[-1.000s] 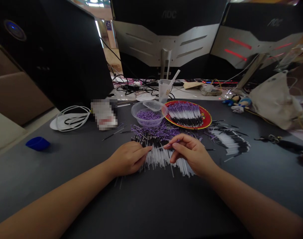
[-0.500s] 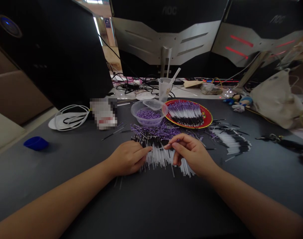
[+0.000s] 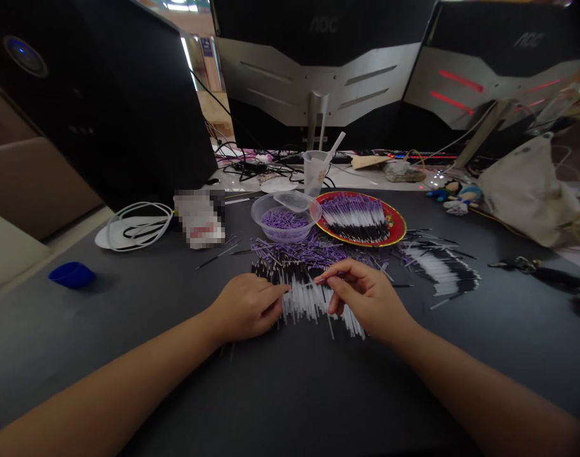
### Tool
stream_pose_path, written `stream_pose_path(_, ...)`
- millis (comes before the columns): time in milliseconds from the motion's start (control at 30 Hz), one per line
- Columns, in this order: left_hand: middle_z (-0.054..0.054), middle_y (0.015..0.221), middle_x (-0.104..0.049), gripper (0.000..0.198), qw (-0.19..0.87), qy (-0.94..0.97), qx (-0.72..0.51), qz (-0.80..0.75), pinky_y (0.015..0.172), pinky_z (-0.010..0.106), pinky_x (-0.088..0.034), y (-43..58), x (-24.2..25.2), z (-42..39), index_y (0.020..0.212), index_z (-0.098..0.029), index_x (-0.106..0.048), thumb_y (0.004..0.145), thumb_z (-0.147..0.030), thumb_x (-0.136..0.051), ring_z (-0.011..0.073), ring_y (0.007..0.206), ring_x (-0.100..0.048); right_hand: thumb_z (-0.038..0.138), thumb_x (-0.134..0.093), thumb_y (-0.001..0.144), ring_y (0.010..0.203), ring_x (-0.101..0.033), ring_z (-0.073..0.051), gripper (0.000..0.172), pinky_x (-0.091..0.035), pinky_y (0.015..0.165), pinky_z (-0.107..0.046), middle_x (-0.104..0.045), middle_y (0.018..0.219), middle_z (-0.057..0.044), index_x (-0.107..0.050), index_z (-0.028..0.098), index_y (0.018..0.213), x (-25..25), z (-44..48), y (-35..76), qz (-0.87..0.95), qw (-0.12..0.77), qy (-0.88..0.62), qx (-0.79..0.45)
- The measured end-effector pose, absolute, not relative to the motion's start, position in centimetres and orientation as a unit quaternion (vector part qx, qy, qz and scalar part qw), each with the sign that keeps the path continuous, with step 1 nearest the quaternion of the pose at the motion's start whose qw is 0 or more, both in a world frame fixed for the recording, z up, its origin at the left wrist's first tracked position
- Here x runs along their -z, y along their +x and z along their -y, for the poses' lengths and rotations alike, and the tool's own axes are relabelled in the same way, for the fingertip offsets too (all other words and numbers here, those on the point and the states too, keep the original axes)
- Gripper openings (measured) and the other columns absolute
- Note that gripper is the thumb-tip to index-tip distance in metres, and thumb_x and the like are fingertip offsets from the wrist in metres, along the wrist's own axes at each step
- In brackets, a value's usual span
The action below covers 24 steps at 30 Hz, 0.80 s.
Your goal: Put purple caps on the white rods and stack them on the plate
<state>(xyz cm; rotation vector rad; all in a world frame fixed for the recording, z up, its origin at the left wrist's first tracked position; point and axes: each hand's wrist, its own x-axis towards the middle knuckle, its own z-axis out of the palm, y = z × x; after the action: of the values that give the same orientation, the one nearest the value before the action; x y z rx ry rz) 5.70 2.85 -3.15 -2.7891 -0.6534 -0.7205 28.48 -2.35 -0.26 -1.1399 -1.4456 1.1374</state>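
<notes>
On the dark desk lies a pile of thin white tubes (image 3: 305, 301) with black ends pointing away from me. My left hand (image 3: 251, 306) rests on the pile's left side, fingers curled under and index finger stretched over the tubes; anything inside it is hidden. Over the right side hovers my right hand (image 3: 361, 295), thumb and index finger drawn close together and the other fingers bent. Whatever is between those fingertips is too small to make out. Just behind are loose purple sticks (image 3: 313, 249), with more inside a clear plastic bowl (image 3: 284, 235).
A red plate (image 3: 398, 227) carries a row of purple, white and black sticks. Another tube bunch (image 3: 437, 273) lies to the right. Around them are a plastic cup (image 3: 313, 174), a blue cap (image 3: 72, 275), a coiled white cable (image 3: 141, 228) and keys (image 3: 528, 263). Monitors (image 3: 318, 76) stand behind.
My right hand's fingers have drawn slightly closer together, and the hand has dipped a little. My left hand stays over the pile, nearly unmoved. The view has shifted slightly.
</notes>
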Motion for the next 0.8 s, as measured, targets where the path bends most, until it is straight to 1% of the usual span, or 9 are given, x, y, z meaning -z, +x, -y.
stream_pose_path(333, 0.002, 0.066, -0.064, 0.025, 0.035, -0.940, 0.249, 0.229, 0.057, 0.027, -0.045, 5.78, 2.76, -2.63, 0.101, -0.012, -0.063, 0.087, -0.019, -0.044, 0.0136, 0.056, -0.059, 0.026, -0.056, 0.081, 0.052, -0.061, -0.010, 0.011, -0.046, 0.049, -0.024, -0.062, 0.065, 0.001, -0.061, 0.017, 0.085, 0.38, 2.21, 28.57, 0.576, 0.484, -0.456, -0.475)
stream_pose_path(567, 0.002, 0.069, -0.064, 0.026, 0.034, -0.944, 0.236, 0.229, 0.057, 0.027, -0.046, 5.79, 2.77, -2.59, 0.105, -0.013, -0.061, 0.088, -0.019, -0.041, 0.0140, 0.059, -0.059, 0.029, -0.058, 0.080, 0.052, -0.061, -0.010, 0.011, -0.045, 0.047, -0.024, -0.067, 0.084, -0.003, -0.059, 0.018, 0.082, 0.50, 1.79, 28.57, 0.532, 0.501, -0.447, -0.516)
stream_pose_path(667, 0.003, 0.070, -0.065, 0.026, 0.034, -0.943, 0.227, 0.240, 0.058, 0.028, -0.047, 5.73, 2.82, -2.60, 0.104, -0.014, -0.061, 0.088, -0.020, -0.042, 0.0142, 0.060, -0.060, 0.028, -0.057, 0.081, 0.054, -0.061, -0.010, 0.011, -0.046, 0.048, -0.024, -0.066, 0.079, -0.002, -0.060, 0.018, 0.084, 0.60, 1.97, 28.61, 0.565, 0.492, -0.455, -0.482)
stream_pose_path(800, 0.003, 0.069, -0.065, 0.026, 0.036, -0.943, 0.227, 0.242, 0.058, 0.028, -0.047, 5.69, 2.98, -2.70, 0.102, -0.014, -0.062, 0.087, -0.021, -0.041, 0.0141, 0.059, -0.060, 0.026, -0.055, 0.084, 0.061, -0.062, -0.010, 0.011, -0.049, 0.057, -0.024, -0.062, 0.075, 0.000, -0.063, 0.020, 0.088, 0.64, 2.45, 28.72, 0.637, 0.467, -0.467, -0.398)
